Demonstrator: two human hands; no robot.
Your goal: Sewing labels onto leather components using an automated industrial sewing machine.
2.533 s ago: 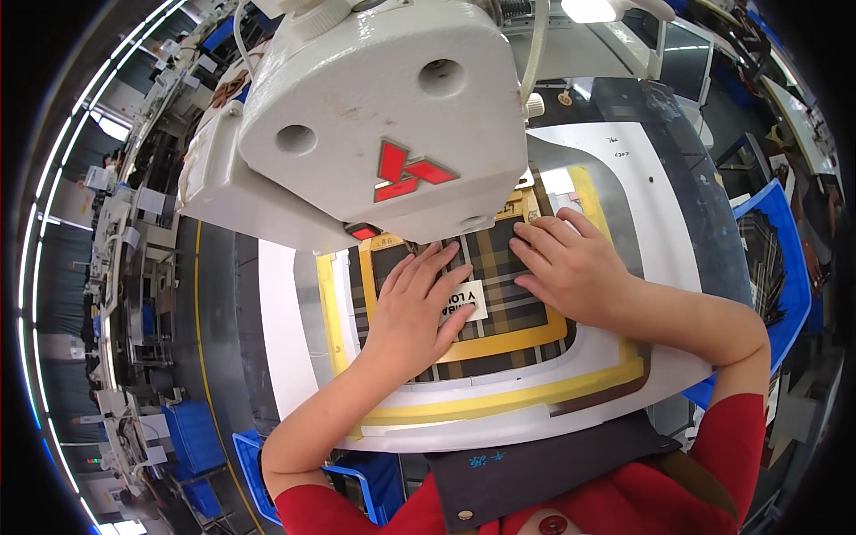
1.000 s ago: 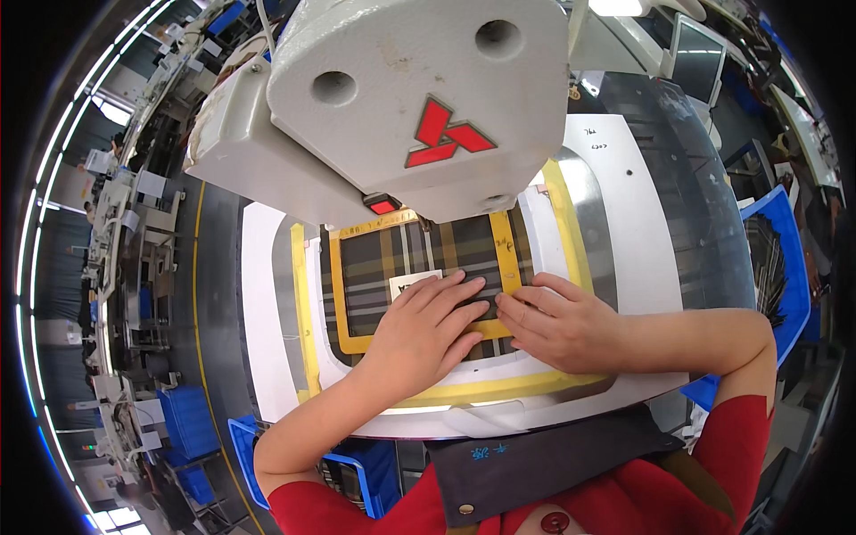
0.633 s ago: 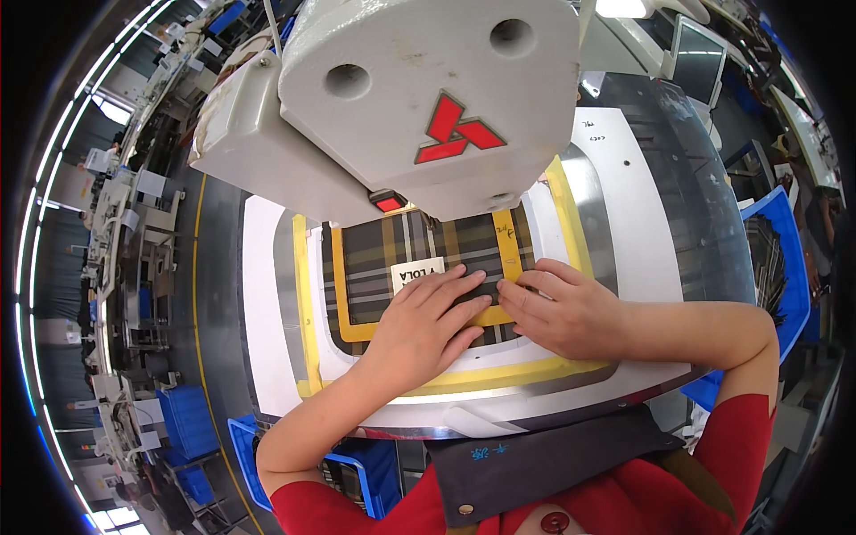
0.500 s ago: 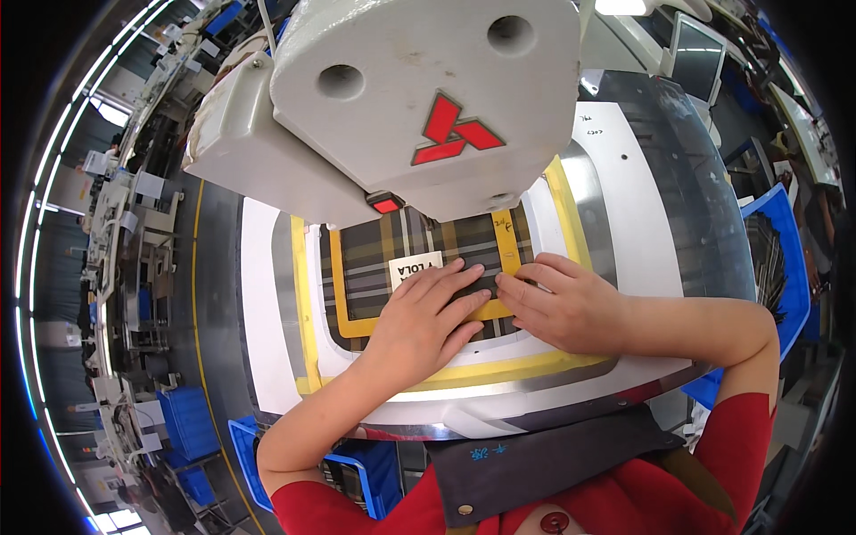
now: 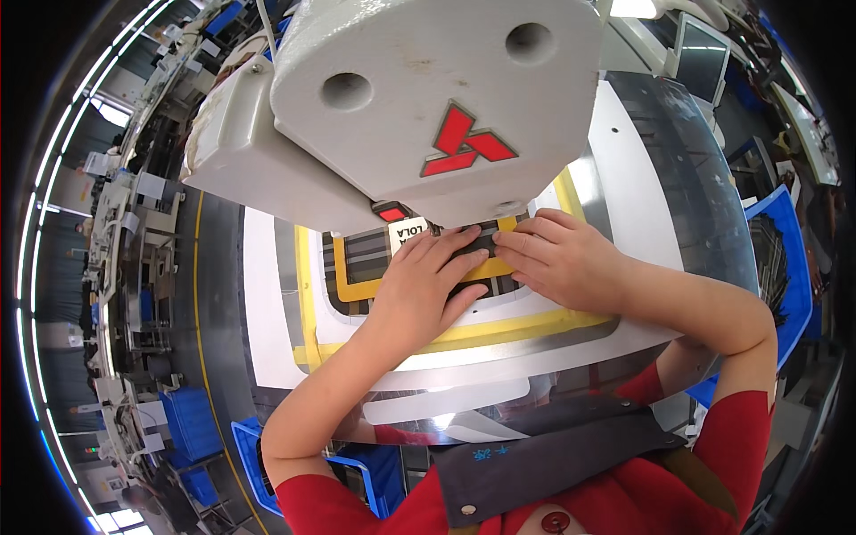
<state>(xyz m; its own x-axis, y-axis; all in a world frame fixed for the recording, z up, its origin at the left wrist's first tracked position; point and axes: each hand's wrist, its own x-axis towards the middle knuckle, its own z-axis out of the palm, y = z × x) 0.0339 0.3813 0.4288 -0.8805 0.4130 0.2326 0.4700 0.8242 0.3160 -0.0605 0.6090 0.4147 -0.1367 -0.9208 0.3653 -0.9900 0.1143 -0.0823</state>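
Observation:
My left hand (image 5: 415,285) lies palm down with its fingers spread over dark plaid fabric (image 5: 366,254). Its fingertips reach the lower edge of a small pale label (image 5: 407,232) with dark lettering. Around the fabric runs a flat yellow frame (image 5: 357,290). My right hand (image 5: 571,263) rests on the frame's right side, fingers stretched and lightly bent, tips on the fabric close to the left hand's. Just beyond the label hangs the white sewing machine head (image 5: 401,116), which hides the far part of the frame and whatever is under it.
A white plate (image 5: 642,205) edged with yellow tape (image 5: 308,294) surrounds the frame on a shiny metal table (image 5: 562,410). Blue bins stand at right (image 5: 794,267) and lower left (image 5: 383,477). A screen (image 5: 700,53) is at the back right.
The plate, frame, fabric and label have moved away from me, toward the machine head, with both hands going along. More of the table's shiny front surface shows.

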